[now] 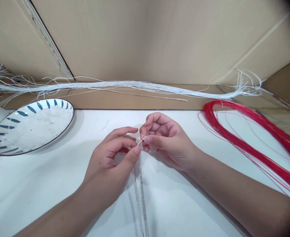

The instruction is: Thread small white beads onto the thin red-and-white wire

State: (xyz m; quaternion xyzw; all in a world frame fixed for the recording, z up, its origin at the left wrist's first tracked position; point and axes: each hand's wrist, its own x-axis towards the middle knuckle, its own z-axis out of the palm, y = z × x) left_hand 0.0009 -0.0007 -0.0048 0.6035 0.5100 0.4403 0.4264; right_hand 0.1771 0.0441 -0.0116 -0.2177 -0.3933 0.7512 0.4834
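Note:
My left hand (111, 158) and my right hand (164, 138) meet over the middle of the white table (48, 184). Both pinch the top end of a thin red thread (135, 172) that hangs down toward me. Small clear beads are strung on it, forming a beaded strand (138, 200) that runs to the bottom edge. The left thumb and forefinger hold the thread just below the right fingertips. What sits between the right fingertips is too small to name.
A white plate (1, 130) with blue dashes on its rim holds tiny clear beads at the left. A coil of red thread (258, 144) lies at the right. A long bundle of white threads (125, 85) stretches along the cardboard wall (145, 39) behind.

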